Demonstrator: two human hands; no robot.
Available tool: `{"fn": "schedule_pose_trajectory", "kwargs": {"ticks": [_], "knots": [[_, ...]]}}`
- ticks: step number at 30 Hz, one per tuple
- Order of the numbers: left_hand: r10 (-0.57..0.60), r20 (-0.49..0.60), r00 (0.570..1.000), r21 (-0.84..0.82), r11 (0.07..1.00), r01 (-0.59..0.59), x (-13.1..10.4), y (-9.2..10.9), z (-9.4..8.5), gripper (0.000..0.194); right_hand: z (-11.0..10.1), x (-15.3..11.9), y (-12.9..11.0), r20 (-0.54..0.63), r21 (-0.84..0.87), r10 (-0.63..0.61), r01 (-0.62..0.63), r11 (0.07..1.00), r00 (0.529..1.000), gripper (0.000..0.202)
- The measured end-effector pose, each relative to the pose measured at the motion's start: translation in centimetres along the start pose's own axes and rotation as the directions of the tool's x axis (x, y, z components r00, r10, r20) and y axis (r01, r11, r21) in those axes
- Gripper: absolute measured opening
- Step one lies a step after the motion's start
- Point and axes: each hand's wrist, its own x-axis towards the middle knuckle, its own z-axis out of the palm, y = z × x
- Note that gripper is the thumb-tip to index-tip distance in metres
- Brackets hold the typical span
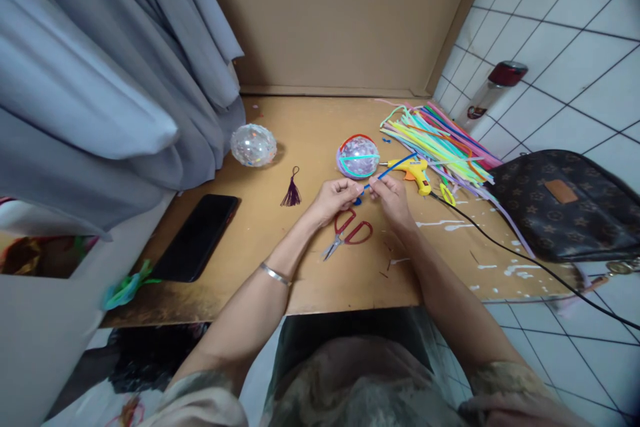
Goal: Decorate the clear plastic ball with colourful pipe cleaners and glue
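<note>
Between my two hands runs a blue pipe cleaner (397,164), pinched at two places close together. The fingertips of my left hand (338,197) are closed on its lower part, where a small blue coil hangs below. My right hand (388,195) pinches it a little further along, its free end pointing up to the right. Just beyond the hands sits a clear ball (359,151) with red, turquoise and purple strips around it. Red-handled scissors (345,235) lie on the table below the hands, blades toward the lower left.
A yellow glue gun (419,175) with a black cord lies right of the ball, by a pile of coloured pipe cleaners (445,137). At left are another clear ball (253,145), a dark tassel (292,189) and a phone (196,237). A brown bag (570,207) stands at right.
</note>
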Motion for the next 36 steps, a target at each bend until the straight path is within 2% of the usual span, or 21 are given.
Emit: {"fn": "schedule_pose_trajectory", "kwargs": {"ticks": [7,12,16,20,22,24,27,29,31,33,35,36], "knots": [[0.043,-0.033,0.999,-0.015,0.999,-0.044,0.2,-0.6,0.4,0.059,-0.2,-0.2,-0.6,-0.069,-0.063,-0.066,0.062,0.996,0.995,0.037],[0.045,-0.149,0.988,-0.090,0.994,-0.059,0.2,-0.5,0.8,0.052,0.3,-0.4,-0.7,-0.164,-0.094,-0.058,0.042,0.995,0.985,0.030],[0.031,-0.241,0.970,-0.149,0.986,-0.068,0.4,-0.6,1.0,0.045,1.2,-1.0,-0.7,-0.171,-0.096,-0.083,0.067,0.993,0.982,0.020],[0.028,-0.328,0.944,-0.211,0.972,-0.102,0.5,-0.8,1.3,0.039,2.1,-2.0,-0.1,-0.087,-0.237,-0.223,0.197,0.951,0.971,0.022],[0.006,-0.366,0.931,-0.251,0.962,-0.104,0.5,-1.0,1.6,0.038,2.4,-2.4,0.4,-0.010,-0.359,-0.324,0.299,0.884,0.946,0.025],[-0.023,-0.410,0.912,-0.292,0.950,-0.107,0.4,-1.2,1.9,0.038,2.6,-2.7,0.8,0.101,-0.462,-0.426,0.421,0.780,0.899,0.025],[-0.057,-0.458,0.887,-0.334,0.936,-0.112,0.2,-1.3,2.3,0.039,2.6,-2.9,0.7,0.171,-0.533,-0.455,0.471,0.703,0.874,0.029],[-0.066,-0.420,0.905,-0.346,0.934,-0.093,0.1,-1.2,2.2,0.040,2.4,-2.8,0.2,0.142,-0.516,-0.431,0.438,0.736,0.891,0.028],[-0.071,-0.337,0.939,-0.342,0.938,-0.052,0.1,-1.0,2.0,0.038,1.9,-2.4,-0.3,0.030,-0.433,-0.354,0.332,0.838,0.935,0.026],[-0.072,-0.282,0.957,-0.319,0.947,-0.023,0.2,-0.8,1.7,0.033,1.2,-1.6,-0.5,-0.122,-0.264,-0.207,0.169,0.949,0.971,0.022],[-0.063,-0.252,0.966,-0.291,0.957,-0.014,0.2,-0.7,1.3,0.032,0.6,-0.7,-0.5,-0.176,-0.077,-0.068,0.055,0.996,0.982,0.018],[-0.057,-0.233,0.971,-0.277,0.961,-0.010,0.2,-0.7,1.2,0.033,0.3,-0.3,-0.4,-0.164,0.014,-0.022,0.025,1.000,0.986,0.016]]}}
